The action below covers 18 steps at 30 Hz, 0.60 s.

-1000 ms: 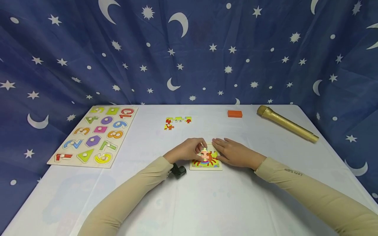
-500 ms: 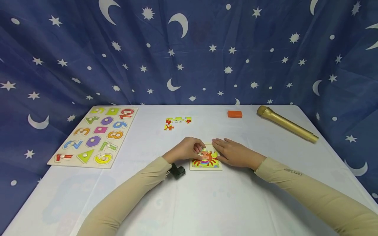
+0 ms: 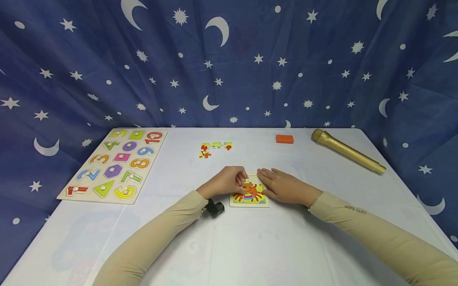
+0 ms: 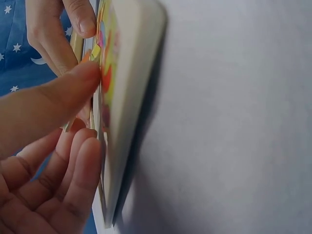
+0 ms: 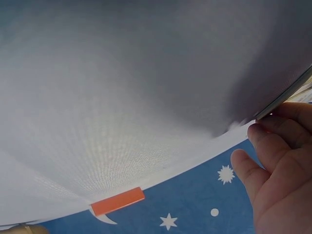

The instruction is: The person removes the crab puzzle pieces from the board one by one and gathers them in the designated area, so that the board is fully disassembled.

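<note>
A small jigsaw puzzle board with a red crab picture lies on the white table in front of me. My left hand pinches a puzzle piece between thumb and fingers over the board's upper middle. In the left wrist view the thumb presses close to the picture surface, and most of the piece is hidden. My right hand rests with extended fingers on the board's right edge; in the right wrist view its fingertips touch the board's rim.
Several loose jigsaw pieces lie behind the board. A wooden number-and-shape board is at the left. An orange block and a gold microphone lie at the back right. A blue star-patterned curtain hangs behind the table.
The piece between my left fingers has changed its tilt, its face going from pale pink to orange-red. My left hand has shifted very slightly left; the right hand stays in place.
</note>
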Available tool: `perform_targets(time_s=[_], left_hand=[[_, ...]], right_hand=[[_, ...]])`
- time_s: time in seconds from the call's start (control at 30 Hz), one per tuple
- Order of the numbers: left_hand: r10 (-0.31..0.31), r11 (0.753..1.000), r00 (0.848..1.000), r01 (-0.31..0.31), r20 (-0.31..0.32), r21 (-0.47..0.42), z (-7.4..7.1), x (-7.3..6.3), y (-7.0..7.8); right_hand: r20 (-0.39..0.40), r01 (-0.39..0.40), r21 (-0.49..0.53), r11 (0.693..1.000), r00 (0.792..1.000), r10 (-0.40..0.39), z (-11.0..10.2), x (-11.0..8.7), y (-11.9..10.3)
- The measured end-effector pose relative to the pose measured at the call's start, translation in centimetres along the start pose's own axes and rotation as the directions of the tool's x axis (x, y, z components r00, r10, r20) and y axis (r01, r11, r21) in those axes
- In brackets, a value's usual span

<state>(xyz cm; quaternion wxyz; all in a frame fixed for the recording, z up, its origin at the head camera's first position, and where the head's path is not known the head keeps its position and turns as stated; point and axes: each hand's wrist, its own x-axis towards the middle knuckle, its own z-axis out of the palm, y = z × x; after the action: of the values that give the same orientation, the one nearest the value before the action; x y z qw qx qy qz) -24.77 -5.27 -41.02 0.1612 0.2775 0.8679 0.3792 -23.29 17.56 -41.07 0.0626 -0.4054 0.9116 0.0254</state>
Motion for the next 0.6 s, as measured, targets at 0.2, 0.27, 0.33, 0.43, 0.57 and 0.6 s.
perform_targets(time_s=[0.2,0.27,0.33,0.43,0.57,0.6], left_hand=[[-0.019,1.0,1.0,0.019,-0.002,-0.008,-0.1,0.0,-0.3],[-0.022,1.0,1.0,0.022,0.0,-0.02,-0.2,-0.1,-0.3],[-0.022,0.999,1.0,0.023,0.004,-0.03,-0.3,-0.2,-0.3],[-0.019,0.998,1.0,0.019,0.001,-0.052,-0.5,-0.2,-0.3],[0.016,0.996,1.0,-0.018,-0.025,-0.089,-0.9,-0.2,-0.6],[0.03,0.995,0.999,-0.033,-0.032,-0.094,-1.1,-0.2,-0.7]], right_hand=[[0.002,-0.002,0.014,1.0,1.0,0.002,-0.1,-0.1,-0.1],[0.006,-0.004,0.015,1.0,1.0,0.004,-0.1,-0.1,-0.1],[0.01,-0.007,0.013,1.0,1.0,0.007,-0.1,0.0,-0.1],[0.011,-0.009,0.01,1.0,1.0,0.009,0.0,0.0,-0.1],[0.011,-0.013,0.005,1.0,1.0,0.013,-0.1,0.0,-0.1],[0.012,-0.014,0.003,1.0,1.0,0.014,-0.1,0.0,-0.2]])
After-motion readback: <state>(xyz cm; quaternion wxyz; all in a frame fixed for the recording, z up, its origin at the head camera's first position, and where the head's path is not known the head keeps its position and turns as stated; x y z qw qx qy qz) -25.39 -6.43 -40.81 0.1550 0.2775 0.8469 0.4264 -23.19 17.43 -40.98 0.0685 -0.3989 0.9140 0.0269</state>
